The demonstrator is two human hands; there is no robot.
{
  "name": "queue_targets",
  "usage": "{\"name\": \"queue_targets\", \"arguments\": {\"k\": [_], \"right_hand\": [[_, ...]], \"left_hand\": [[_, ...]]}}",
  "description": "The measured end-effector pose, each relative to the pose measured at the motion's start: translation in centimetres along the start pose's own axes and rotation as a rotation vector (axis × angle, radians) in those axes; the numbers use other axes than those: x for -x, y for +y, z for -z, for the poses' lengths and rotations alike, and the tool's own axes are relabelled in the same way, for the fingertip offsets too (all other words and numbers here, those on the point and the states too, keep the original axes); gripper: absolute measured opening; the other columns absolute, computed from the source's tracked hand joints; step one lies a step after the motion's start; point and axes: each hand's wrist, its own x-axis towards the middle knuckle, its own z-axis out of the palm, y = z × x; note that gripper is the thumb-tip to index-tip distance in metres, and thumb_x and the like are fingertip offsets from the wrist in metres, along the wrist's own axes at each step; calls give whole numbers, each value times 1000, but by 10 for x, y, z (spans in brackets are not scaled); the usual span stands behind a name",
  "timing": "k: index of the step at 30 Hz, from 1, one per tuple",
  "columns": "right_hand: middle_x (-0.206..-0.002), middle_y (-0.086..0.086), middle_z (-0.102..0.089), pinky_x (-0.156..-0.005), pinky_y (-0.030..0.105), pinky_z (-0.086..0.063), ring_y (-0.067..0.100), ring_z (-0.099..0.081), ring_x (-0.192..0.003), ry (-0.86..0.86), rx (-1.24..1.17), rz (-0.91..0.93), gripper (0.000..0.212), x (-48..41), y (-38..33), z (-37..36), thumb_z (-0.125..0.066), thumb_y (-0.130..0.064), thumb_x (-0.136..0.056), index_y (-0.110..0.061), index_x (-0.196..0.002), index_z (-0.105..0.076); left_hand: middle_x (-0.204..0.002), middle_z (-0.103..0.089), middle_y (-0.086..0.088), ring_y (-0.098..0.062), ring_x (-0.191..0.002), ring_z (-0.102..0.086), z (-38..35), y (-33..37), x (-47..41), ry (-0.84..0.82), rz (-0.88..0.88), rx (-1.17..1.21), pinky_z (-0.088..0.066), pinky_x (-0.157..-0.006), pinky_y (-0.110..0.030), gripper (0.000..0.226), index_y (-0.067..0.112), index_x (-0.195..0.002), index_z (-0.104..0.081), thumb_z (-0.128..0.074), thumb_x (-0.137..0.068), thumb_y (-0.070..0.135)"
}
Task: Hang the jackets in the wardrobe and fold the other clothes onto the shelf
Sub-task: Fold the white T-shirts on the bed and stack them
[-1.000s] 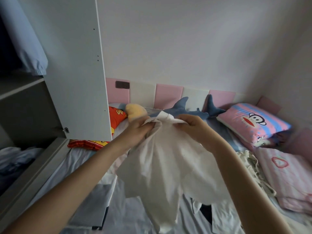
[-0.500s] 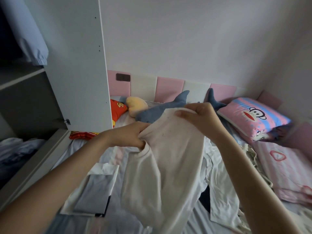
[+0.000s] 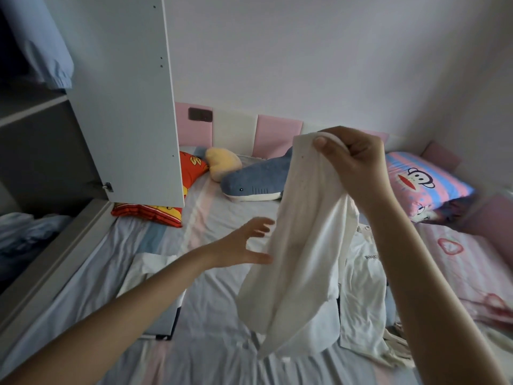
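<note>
Right hand [image 3: 352, 165] pinches the white garment [image 3: 302, 245] up top, left hand [image 3: 244, 245] spread wide beside it. One pinch only: it may twist, folding crooked

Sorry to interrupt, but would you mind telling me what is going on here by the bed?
A person is sorting clothes at a bed beside an open wardrobe door. The right hand grips a white garment by its top and holds it up over the bed. The left hand is open, fingers spread, reaching toward the hanging cloth. More white clothes lie to the right, a folded piece to the left.
</note>
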Motion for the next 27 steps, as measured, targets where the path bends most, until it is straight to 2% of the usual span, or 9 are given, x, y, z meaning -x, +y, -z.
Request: {"name": "queue_targets", "arguments": {"k": [3, 6, 10, 13, 17, 20, 22, 25, 27], "right_hand": [[-74, -27, -67, -70, 9, -42, -10, -57, -73, -45, 9, 36, 14, 3, -4, 8, -62, -6, -88, -19, -91, -67], [-73, -26, -67, -68, 8, -41, -10, -57, -72, -92, -8, 27, 24, 9, -3, 19, -61, -10, -87, -32, -83, -71], [-69, -21, -68, -64, 9, -42, -7, -58, -68, -200, -92, -59, 31, 19, -3, 30, -62, -14, -83, -41, -75, -75], [-68, -17, -69, -63, 10, -44, -6, -59, -66, -279, -115, -122, 20, 22, -1, 33, -67, -20, -80, -37, -74, -76], [-66, -23, -67, -62, 6, -41, -10, -57, -63, -173, 25, -158, 45, 26, 11, 35, -62, -4, -88, -44, -71, -74], [-65, -32, -64, -63, 4, -39, -15, -54, -64, -23, 138, -158, 44, 32, 24, 38, -64, -5, -88, -42, -66, -72], [-67, -35, -63, -66, 3, -38, -17, -54, -66, 63, 183, -147, 34, 37, 32, 41, -65, -4, -87, -37, -78, -72], [-70, -37, -63, -70, 5, -39, -17, -54, -70, 132, 230, -156, 21, 42, 39, 42, -64, -5, -87, -26, -89, -69], [-70, -36, -63, -70, 6, -39, -16, -53, -69, 158, 240, -167, 29, 46, 44, 46, -64, -10, -86, -39, -86, -71]], "left_hand": [[-137, -19, 9, -8, -128, -28, -3, -4, -9, 169, -65, 11, -32, -104, -28, 79, 60, -128, -24, -76, -79, 27], [-144, -8, 20, -8, -140, -10, 2, 1, -15, 92, -109, 42, -24, -106, -29, 72, 71, -121, -30, -75, -80, 32], [-155, 2, 11, -5, -142, -4, -4, 11, -20, 7, -169, -13, -19, -109, -26, 69, 68, -118, -34, -76, -80, 27], [-151, -25, 6, -8, -138, -27, -11, 20, -22, -40, -200, 53, -32, -108, -30, 71, 61, -124, -34, -74, -82, 20], [-107, -62, -19, -17, -91, -59, -20, 20, -23, 71, -141, -13, -50, -83, -35, 41, 2, -110, -56, -77, -76, 14], [-88, -62, -16, -20, -76, -58, -18, 3, -16, 161, -166, -94, -48, -67, -31, 43, -2, -94, -58, -79, -72, 27], [-69, -51, -5, -6, -61, -45, -9, -11, -9, 178, -179, -106, -36, -57, -21, 42, 1, -77, -53, -76, -70, 36], [-66, -46, 12, 1, -59, -42, 11, -30, 4, 120, -188, -384, -31, -57, -17, 53, 15, -66, -51, -61, -66, 67], [-73, -52, 12, -2, -67, -45, 26, -52, 7, 184, -249, -580, -35, -60, -24, 67, 15, -62, -55, -50, -66, 82]]}}
